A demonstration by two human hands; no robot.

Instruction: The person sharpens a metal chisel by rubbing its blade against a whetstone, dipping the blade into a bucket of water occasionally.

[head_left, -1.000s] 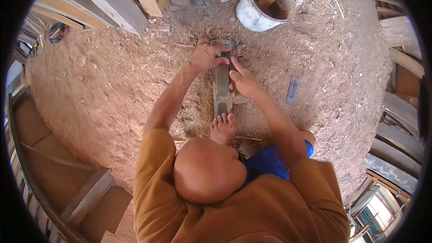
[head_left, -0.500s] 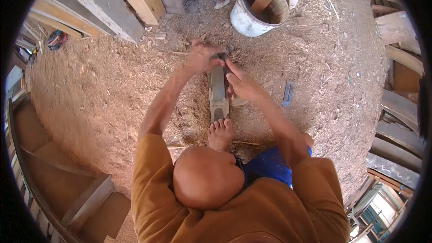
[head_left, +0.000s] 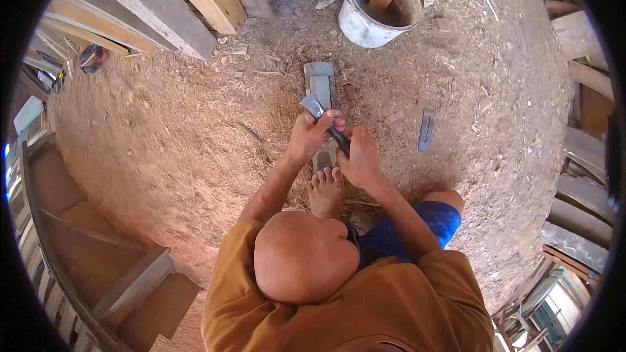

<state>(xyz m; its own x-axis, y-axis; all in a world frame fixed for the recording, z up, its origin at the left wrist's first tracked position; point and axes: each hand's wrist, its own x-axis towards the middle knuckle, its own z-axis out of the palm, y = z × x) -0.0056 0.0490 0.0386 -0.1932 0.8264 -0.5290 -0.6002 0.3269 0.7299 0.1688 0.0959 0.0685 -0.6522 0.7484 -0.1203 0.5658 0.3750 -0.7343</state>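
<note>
Flat grey metal blade w/ dark handle (head_left: pixel 313 105) now pulled back to nr half of long grey rectangular block (head_left: pixel 320 85), L hand (head_left: pixel 309 135) pinching it, R hand (head_left: pixel 362 160) curled round its handle end, leaving block's far end uncovered, contact unclear.

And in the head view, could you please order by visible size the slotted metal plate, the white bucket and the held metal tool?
Largest to smallest:
1. White bucket
2. Held metal tool, although partly covered
3. Slotted metal plate

The tool may be nearer to the camera, so real sizes are unsure.
</note>
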